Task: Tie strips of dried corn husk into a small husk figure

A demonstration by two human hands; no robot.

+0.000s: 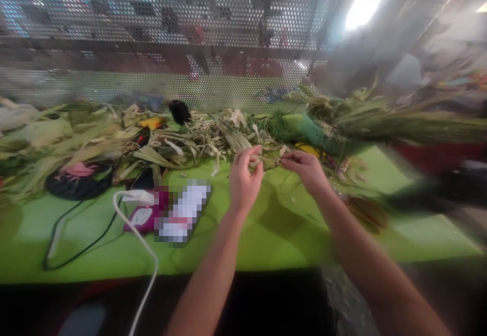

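Observation:
My right hand (306,169) pinches a thin, pale strip that looks like dried corn husk (274,162) between thumb and fingertips. Just to its left, my left hand (246,178) is open, its thumb and fingers curved with a gap between them. The strip's left end comes close to those fingers; whether it touches them is too blurred to tell. Both hands are above the green tabletop (281,244). Beyond them lies a loose heap of dry husk strips (205,135).
A phone (184,211) lies left of my arms beside a purple item (141,219) with a white cable (154,260). A black coil (78,181) sits further left. Long green leaves (403,125) spread at right. A perforated metal panel (213,26) stands behind.

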